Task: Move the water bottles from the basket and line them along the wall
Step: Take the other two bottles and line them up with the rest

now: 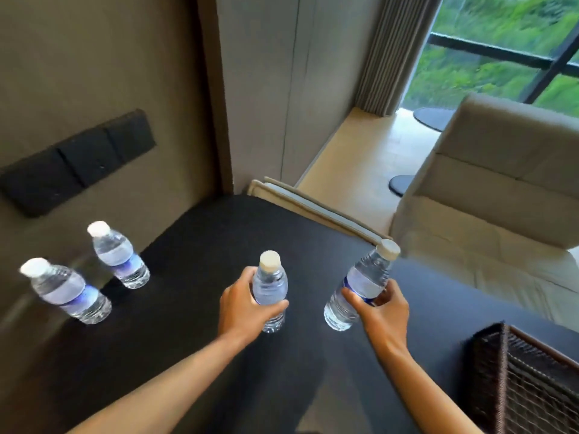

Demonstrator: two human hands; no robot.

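Observation:
Two clear water bottles with white caps stand on the dark table [219, 239] by the wall at the left, one nearer [67, 292] and one farther along [117, 255]. My left hand [242, 303] grips a third bottle [270, 286], held upright over the table's middle. My right hand [383, 311] holds a fourth bottle [365, 281], tilted with its cap leaning right. The dark woven basket [501, 371] sits at the lower right corner; only its left rim and part of its inside show.
A black switch panel [78, 161] is set in the brown wall above the standing bottles. A beige upholstered chair [501, 183] stands past the table's right edge. Curtain and window are at the back right.

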